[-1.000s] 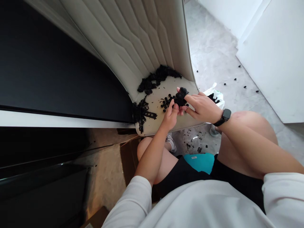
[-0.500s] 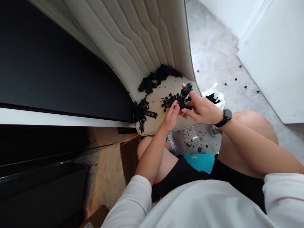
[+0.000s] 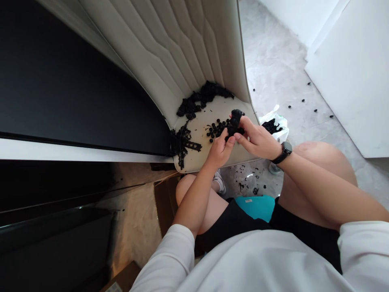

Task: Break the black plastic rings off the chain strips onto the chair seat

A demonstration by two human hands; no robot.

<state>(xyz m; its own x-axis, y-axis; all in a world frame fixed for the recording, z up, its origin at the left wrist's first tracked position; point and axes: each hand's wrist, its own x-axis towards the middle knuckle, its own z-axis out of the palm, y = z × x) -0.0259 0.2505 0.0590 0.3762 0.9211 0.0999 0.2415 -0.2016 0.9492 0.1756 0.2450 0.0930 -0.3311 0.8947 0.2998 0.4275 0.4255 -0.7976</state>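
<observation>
Both of my hands grip one floppy black rubber piece point(image 3: 236, 120) above the chair seat point(image 3: 200, 160). My left hand point(image 3: 221, 150) pinches its lower end between thumb and fingers. My right hand point(image 3: 258, 140), with a watch on the wrist, has its fingers closed on the upper part; the fingertips are partly hidden behind it. Just left of the hands lie several small round black rubber caps point(image 3: 215, 129). Toward the backrest is a heap of crumpled black rubber scraps point(image 3: 206, 95). More holed black strips point(image 3: 184, 144) lie along the seat's left edge.
A white plastic bag point(image 3: 283, 123) with black pieces inside stands right of the seat. Loose black bits dot the grey floor point(image 3: 273, 61), and more scraps point(image 3: 246, 176) lie below the seat. A large black panel point(image 3: 75, 89) borders the chair on the left.
The black rubber piece has turned and bunched up between my hands. My right hand has shifted slightly left and down, its fingers drawn in closer to my left thumb.
</observation>
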